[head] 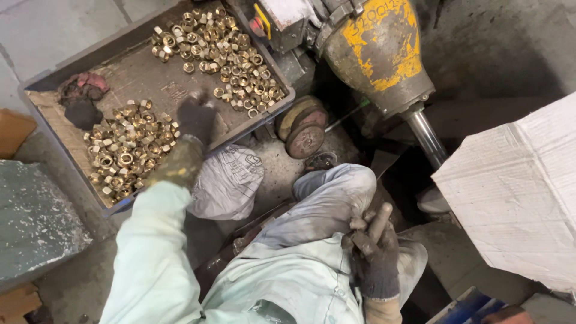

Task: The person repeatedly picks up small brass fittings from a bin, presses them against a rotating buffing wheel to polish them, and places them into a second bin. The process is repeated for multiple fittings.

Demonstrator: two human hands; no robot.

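Note:
My left hand (195, 117), in a dark dirty glove, reaches into a shallow grey tray (144, 75) and rests on its floor between two heaps of brass nuts. One heap (129, 147) lies at the tray's near left, the other (219, 51) at its far right. Whether the fingers grip a nut I cannot tell. My right hand (373, 252), also gloved, rests on my right thigh with fingers loosely apart and nothing in it. My pale green sleeve and grey trousers fill the lower middle.
A worn yellow machine body (381, 51) with a steel rod (425, 135) stands at the top right. A round metal wheel (303, 129) sits beside the tray. A white woven sack (519, 192) lies at right, a crumpled bag (227, 183) under the tray's edge. Dark rags (81, 99) lie in the tray.

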